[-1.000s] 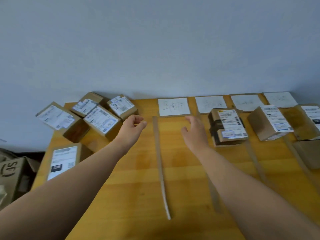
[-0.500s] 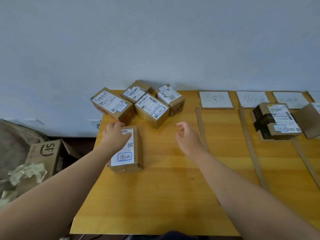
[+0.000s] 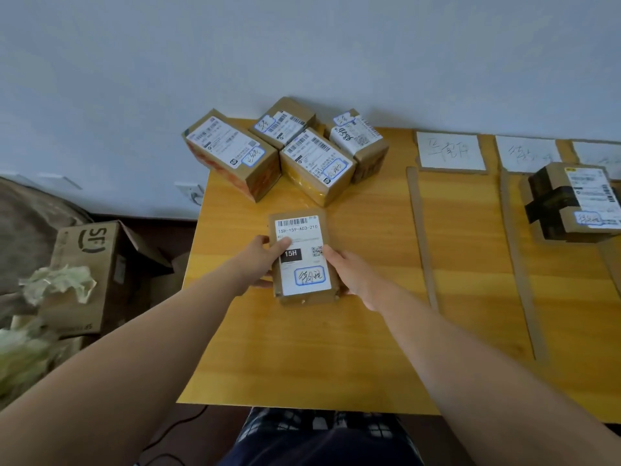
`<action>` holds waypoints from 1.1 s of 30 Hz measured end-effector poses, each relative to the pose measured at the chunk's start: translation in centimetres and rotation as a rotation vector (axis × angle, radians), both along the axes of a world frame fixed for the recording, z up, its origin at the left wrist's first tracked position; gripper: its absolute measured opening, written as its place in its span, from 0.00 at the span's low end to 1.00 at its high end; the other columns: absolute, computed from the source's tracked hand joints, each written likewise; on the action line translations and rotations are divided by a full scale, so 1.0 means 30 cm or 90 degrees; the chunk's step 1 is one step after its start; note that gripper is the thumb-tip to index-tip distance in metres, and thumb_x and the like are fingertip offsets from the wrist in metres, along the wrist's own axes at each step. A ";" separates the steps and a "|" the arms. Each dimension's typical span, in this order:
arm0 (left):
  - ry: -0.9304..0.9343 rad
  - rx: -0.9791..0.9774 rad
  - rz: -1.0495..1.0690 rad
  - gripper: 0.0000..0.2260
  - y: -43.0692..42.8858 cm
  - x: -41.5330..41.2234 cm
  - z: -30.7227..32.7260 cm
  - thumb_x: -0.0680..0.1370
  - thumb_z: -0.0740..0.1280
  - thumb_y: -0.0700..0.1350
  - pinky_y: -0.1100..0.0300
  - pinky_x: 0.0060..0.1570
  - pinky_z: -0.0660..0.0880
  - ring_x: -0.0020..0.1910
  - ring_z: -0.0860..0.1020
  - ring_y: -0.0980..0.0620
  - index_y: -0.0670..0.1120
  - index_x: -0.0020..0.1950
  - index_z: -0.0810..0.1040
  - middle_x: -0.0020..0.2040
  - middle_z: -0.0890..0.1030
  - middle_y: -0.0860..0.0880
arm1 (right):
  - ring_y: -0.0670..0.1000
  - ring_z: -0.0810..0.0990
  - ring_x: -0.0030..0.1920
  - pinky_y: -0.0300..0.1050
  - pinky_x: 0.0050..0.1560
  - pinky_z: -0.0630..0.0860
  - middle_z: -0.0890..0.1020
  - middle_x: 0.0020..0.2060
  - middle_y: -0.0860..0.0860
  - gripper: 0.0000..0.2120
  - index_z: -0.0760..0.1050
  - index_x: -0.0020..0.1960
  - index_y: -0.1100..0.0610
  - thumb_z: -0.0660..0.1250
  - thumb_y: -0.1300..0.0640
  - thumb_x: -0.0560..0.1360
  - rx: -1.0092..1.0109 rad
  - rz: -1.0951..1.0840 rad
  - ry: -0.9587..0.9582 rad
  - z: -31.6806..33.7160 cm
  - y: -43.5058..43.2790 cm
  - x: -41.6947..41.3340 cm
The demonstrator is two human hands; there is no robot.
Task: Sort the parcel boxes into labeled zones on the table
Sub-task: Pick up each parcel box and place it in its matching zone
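A flat cardboard parcel (image 3: 302, 260) with a white label reading 15H lies on the yellow table (image 3: 336, 348) near its left edge. My left hand (image 3: 265, 253) grips its left side, thumb on the label. My right hand (image 3: 349, 274) holds its right side. Several unsorted parcels (image 3: 312, 163) are bunched at the table's back left corner. White zone labels (image 3: 450, 151) with handwriting lie along the back edge, separated by cardboard strips (image 3: 421, 237). A black-taped parcel (image 3: 578, 203) sits in the second zone from the left.
Left of the table, on the floor, stands an open cardboard box (image 3: 87, 274) with crumpled paper (image 3: 60, 284). A wall socket (image 3: 191, 193) sits low on the pale wall. The table's front edge is just above my lap.
The view has swung left and down. My left hand slid onto the flat parcel's left side, and my right hand came across to grip its right side.
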State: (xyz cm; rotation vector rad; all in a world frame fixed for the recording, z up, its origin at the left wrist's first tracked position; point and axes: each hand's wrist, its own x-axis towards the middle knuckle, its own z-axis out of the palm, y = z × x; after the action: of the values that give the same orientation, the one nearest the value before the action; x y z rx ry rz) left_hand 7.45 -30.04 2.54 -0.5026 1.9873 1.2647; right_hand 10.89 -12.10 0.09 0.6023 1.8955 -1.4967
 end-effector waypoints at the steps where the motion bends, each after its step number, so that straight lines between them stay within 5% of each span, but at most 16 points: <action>1: -0.014 0.017 0.010 0.24 0.005 0.004 0.000 0.79 0.61 0.57 0.58 0.34 0.75 0.42 0.78 0.52 0.45 0.70 0.66 0.47 0.78 0.52 | 0.50 0.79 0.55 0.49 0.56 0.74 0.83 0.52 0.47 0.21 0.72 0.64 0.53 0.57 0.40 0.79 -0.011 -0.011 -0.010 -0.003 0.000 0.002; 7: -0.004 0.079 0.095 0.21 0.068 -0.008 0.067 0.76 0.65 0.60 0.58 0.34 0.76 0.42 0.79 0.48 0.50 0.64 0.71 0.51 0.79 0.47 | 0.49 0.79 0.47 0.47 0.42 0.69 0.83 0.47 0.50 0.24 0.66 0.62 0.54 0.61 0.38 0.76 -0.114 -0.166 -0.001 0.045 0.067 -0.001; 10: 0.052 0.111 0.083 0.19 0.103 -0.028 0.117 0.75 0.66 0.60 0.57 0.38 0.77 0.42 0.78 0.49 0.52 0.62 0.72 0.52 0.80 0.47 | 0.53 0.81 0.46 0.48 0.44 0.75 0.85 0.47 0.53 0.26 0.65 0.64 0.54 0.64 0.38 0.74 -0.123 -0.195 0.055 0.086 0.120 -0.014; 19: 0.164 0.180 0.061 0.21 0.206 -0.072 0.209 0.75 0.65 0.62 0.52 0.53 0.78 0.53 0.80 0.50 0.52 0.63 0.72 0.54 0.82 0.52 | 0.47 0.81 0.36 0.38 0.28 0.72 0.85 0.42 0.49 0.17 0.68 0.56 0.52 0.67 0.43 0.75 -0.117 -0.252 0.215 0.227 0.235 -0.043; 22: 0.163 0.206 0.057 0.21 0.245 -0.080 0.243 0.75 0.64 0.61 0.56 0.45 0.77 0.52 0.81 0.50 0.51 0.63 0.72 0.54 0.82 0.50 | 0.48 0.82 0.38 0.39 0.29 0.73 0.84 0.46 0.52 0.16 0.68 0.55 0.51 0.67 0.43 0.75 -0.120 -0.268 0.240 0.258 0.262 -0.041; 33: 0.192 0.263 0.022 0.22 0.420 -0.060 0.297 0.76 0.65 0.59 0.54 0.47 0.77 0.51 0.81 0.49 0.48 0.64 0.71 0.51 0.82 0.50 | 0.49 0.84 0.45 0.45 0.44 0.80 0.85 0.49 0.51 0.21 0.68 0.62 0.53 0.67 0.43 0.75 -0.114 -0.318 0.265 0.331 0.409 0.052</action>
State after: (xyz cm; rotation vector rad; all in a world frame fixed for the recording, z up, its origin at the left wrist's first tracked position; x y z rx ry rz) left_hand 5.64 -17.42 11.44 -0.1493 1.8800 1.8026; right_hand 12.45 0.17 10.01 0.7645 1.9658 -2.2304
